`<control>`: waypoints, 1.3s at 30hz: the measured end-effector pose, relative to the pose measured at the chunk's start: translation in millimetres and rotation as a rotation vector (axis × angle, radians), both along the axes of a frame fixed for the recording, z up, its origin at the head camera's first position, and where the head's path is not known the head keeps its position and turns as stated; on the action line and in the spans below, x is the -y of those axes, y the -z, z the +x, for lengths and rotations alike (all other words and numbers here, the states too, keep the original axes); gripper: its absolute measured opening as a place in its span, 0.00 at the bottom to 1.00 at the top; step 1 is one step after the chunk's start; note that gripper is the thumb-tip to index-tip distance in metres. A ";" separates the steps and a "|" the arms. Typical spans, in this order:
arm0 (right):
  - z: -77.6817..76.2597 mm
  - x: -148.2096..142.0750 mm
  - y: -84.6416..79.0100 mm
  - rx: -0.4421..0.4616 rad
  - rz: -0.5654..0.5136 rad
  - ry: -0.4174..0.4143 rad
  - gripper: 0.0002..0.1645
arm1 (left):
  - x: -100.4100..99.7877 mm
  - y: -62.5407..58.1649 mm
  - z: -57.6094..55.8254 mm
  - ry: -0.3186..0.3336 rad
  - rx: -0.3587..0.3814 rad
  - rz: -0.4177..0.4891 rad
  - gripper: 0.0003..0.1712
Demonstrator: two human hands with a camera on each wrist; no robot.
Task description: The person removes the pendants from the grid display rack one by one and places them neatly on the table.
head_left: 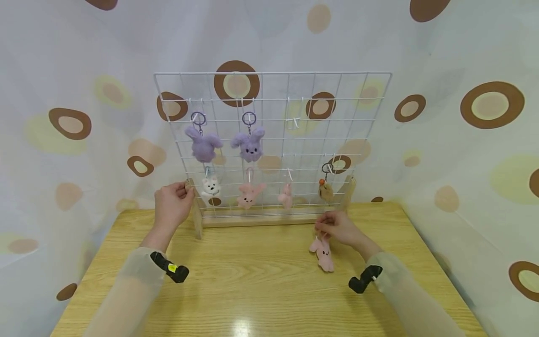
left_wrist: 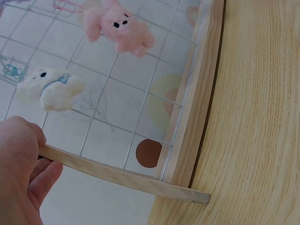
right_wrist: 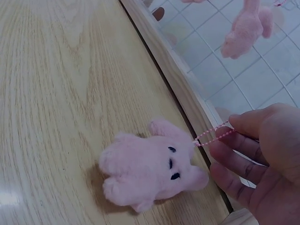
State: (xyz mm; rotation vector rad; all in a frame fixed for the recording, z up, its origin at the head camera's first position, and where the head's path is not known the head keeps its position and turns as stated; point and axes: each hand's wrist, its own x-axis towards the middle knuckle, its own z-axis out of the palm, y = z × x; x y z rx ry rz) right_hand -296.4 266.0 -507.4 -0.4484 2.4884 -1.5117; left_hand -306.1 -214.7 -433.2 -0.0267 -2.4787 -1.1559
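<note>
My left hand (head_left: 172, 202) grips the upper end of the wooden side foot (left_wrist: 117, 174) of a white wire grid rack (head_left: 273, 73), thumb and fingers on either side of it. My right hand (head_left: 340, 227) pinches the pink bead chain (right_wrist: 213, 134) of a pink plush bunny keychain (right_wrist: 150, 164). The bunny (head_left: 323, 255) lies low over the table in front of the rack's right part, face up, ears towards the hand. Nearest to my left hand on the grid hangs a white plush dog (head_left: 211, 187).
Two purple plush bunnies (head_left: 204, 147) hang in the upper row. Below are a pink bunny (head_left: 249, 194), a smaller pink plush (head_left: 286, 195) and a brown plush (head_left: 325, 191). A bare white hook (head_left: 293, 122) sits at upper right. The rack stands at the back of the wooden table (head_left: 244, 281).
</note>
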 end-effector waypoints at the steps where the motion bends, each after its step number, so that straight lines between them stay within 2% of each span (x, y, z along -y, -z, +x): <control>1: -0.3 0.4 0.4 -0.008 0.005 -0.001 0.11 | -0.1 0.0 0.3 0.001 -0.003 -0.001 0.19; 11: -4.7 3.5 3.6 -0.162 0.105 -0.037 0.06 | 2.9 2.3 -1.8 0.008 -0.021 0.000 0.18; 22: -13.6 8.0 2.4 -0.132 0.135 -0.008 0.06 | 3.2 1.7 -1.9 0.006 -0.021 -0.003 0.18; 33: -13.0 12.2 9.1 -0.143 0.120 0.028 0.02 | 2.0 1.8 -1.1 0.006 -0.019 -0.006 0.19; 39: -12.0 10.7 10.2 -0.180 0.113 0.042 0.04 | 1.5 1.7 -0.5 0.003 -0.021 -0.010 0.19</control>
